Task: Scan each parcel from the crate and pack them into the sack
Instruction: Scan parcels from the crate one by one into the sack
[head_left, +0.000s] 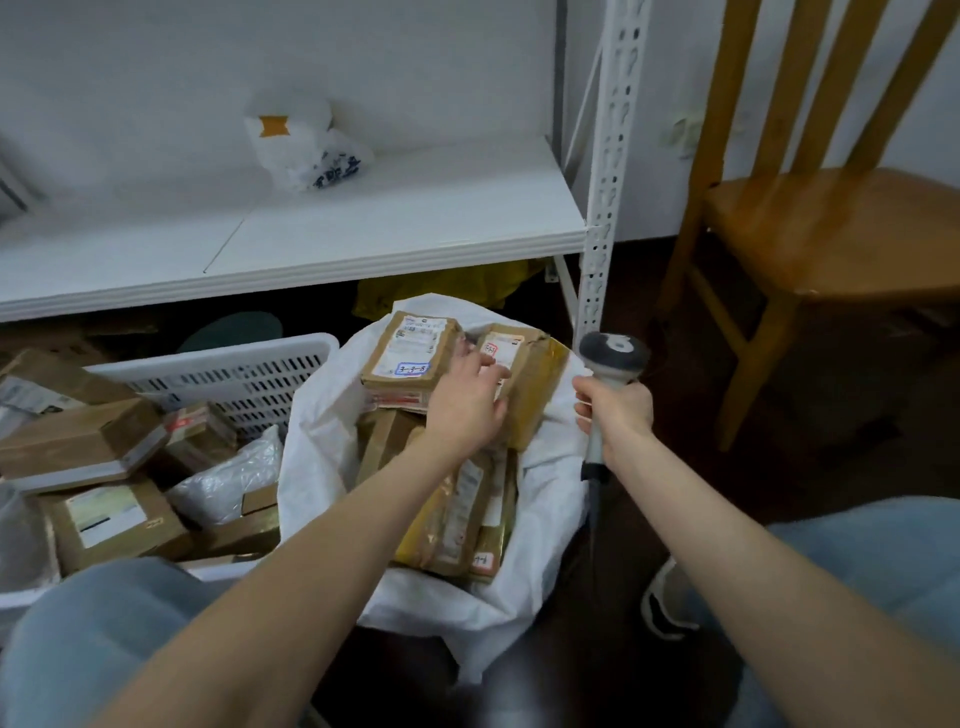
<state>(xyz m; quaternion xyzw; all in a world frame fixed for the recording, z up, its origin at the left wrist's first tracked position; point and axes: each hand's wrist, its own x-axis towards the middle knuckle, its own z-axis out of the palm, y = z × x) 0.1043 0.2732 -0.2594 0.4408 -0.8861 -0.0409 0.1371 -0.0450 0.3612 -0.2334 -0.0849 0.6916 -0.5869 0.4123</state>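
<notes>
An open white sack (317, 457) sits on the floor between my knees, filled with several brown taped parcels. My left hand (467, 400) rests on top of them, fingers on a brown parcel with a white label (524, 374), beside another parcel marked 3-3-8 (410, 348). Whether the hand grips that parcel or only presses it is unclear. My right hand (615, 410) holds a grey and white barcode scanner (613, 358) upright at the sack's right edge. The white slotted crate (228, 374) at the left holds several more cardboard parcels (78, 441) and a clear plastic bag (223, 478).
A white metal shelf (311, 234) with a plastic bag (306, 140) on it stands behind the crate and sack. Its upright post (608, 182) rises just behind the scanner. A wooden chair (831, 223) stands at the right. My knees frame the bottom of the view.
</notes>
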